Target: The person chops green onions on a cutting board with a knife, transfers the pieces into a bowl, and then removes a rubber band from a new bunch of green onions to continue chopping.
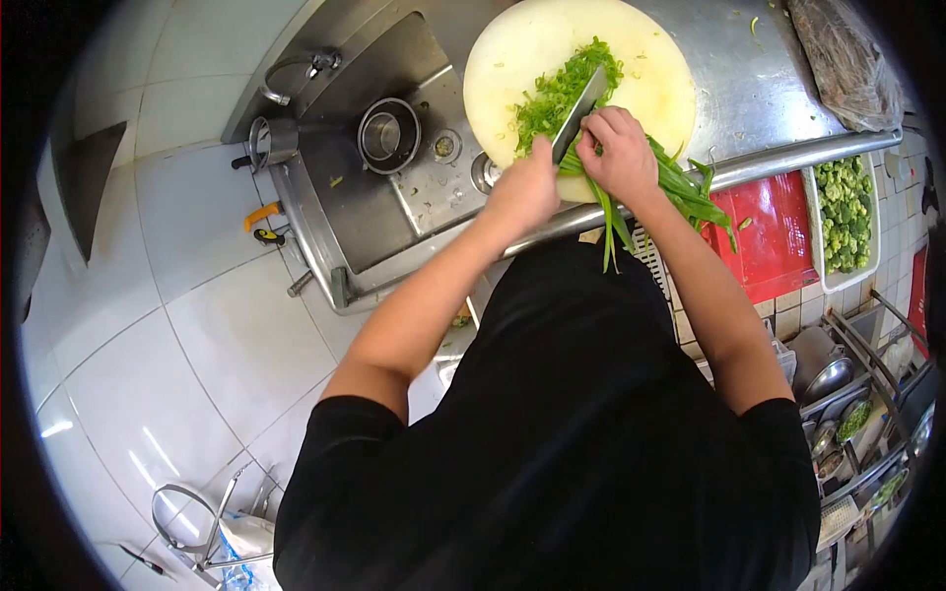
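Observation:
My left hand (527, 192) is wrapped round the handle of a kitchen knife, its fingers slightly blurred. The broad knife blade (579, 116) slants up and right over a round cream cutting board (503, 59). Beside the blade, my right hand (621, 153) has its fingers curled, pressing a bunch of green onions (685, 192) to the board. Their long green stalks stick out to the right under my wrist, and some hang over the board's near edge. Chopped green onion (562, 94) lies heaped on the far side of the blade.
Left of the board is a steel sink (365, 227) with a round metal pot (388, 135) inside. A plastic-wrapped bundle (845, 64) rests on the counter at right. Below the counter edge are a red bin (769, 236) and a white tray of cut green vegetables (844, 217).

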Demonstrator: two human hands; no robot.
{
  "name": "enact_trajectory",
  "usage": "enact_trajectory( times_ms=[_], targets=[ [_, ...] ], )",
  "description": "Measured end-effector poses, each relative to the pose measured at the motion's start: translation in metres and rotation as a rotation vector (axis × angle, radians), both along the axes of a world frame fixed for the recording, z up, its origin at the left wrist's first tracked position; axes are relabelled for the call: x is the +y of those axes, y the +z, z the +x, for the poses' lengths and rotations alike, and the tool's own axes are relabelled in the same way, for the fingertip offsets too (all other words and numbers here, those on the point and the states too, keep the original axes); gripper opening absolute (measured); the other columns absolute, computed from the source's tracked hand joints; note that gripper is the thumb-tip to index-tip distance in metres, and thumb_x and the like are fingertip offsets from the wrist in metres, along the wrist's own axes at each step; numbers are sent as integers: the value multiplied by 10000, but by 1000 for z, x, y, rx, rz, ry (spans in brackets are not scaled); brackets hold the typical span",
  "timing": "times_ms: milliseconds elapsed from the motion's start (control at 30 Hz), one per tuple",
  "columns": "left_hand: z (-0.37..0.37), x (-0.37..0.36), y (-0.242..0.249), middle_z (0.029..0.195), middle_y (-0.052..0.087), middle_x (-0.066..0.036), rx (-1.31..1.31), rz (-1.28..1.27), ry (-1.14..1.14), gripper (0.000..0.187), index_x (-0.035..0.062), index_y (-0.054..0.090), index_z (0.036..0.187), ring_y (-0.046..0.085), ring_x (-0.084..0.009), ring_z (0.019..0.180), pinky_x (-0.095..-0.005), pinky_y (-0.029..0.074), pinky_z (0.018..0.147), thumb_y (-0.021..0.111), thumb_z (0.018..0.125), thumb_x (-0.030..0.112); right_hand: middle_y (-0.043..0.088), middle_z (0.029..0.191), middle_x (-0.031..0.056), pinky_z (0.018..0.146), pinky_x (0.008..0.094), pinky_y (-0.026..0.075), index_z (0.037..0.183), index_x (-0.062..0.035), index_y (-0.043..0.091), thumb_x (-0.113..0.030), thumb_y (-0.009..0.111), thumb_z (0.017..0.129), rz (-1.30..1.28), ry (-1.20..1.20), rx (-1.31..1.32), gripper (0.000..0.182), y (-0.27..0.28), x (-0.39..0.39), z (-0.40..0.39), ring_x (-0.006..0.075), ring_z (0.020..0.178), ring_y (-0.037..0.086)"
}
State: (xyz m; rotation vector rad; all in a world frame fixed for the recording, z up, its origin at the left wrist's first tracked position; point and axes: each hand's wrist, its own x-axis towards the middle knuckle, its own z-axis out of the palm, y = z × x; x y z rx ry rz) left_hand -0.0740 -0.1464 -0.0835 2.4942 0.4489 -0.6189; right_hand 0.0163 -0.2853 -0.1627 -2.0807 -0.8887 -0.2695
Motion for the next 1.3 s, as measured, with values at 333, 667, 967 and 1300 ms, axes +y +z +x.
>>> enact_trajectory(
  times_ms=[333,667,967,1300],
  targets=[
    [-2,18,-14,895,644,-350,-20,-13,60,320,-21,410,1178,639,-516,870,-579,486,774,545,961,171,595,1137,160,978,466,430,1226,-49,558,-273,776,731,-54,31,102,585,21,-11,-11,345,1085,564],
    [44,41,-2,1028,665,-294,-20,110,37,313,12,447,1211,656,-450,965,-538,499,858,506,990,225,518,1217,176,989,469,383,1465,-42,345,-306,790,703,-758,-152,92,921,29,-27,52,327,1135,522],
    [21,29,37,843,666,-237,-327,92,262,286,30,455,1012,659,-436,831,-518,500,755,639,853,181,486,1326,218,1048,543,350,1427,0,389,-362,717,818,-97,-61,127,780,25,-40,78,384,1228,476],
    [0,25,40,849,688,-225,-405,266,259,334,27,489,1045,678,-423,862,-508,528,763,675,779,105,177,1599,255,1174,638,79,1554,-101,230,-628,563,866,-426,190,-4,929,68,92,42,461,1487,105]
  ],
)
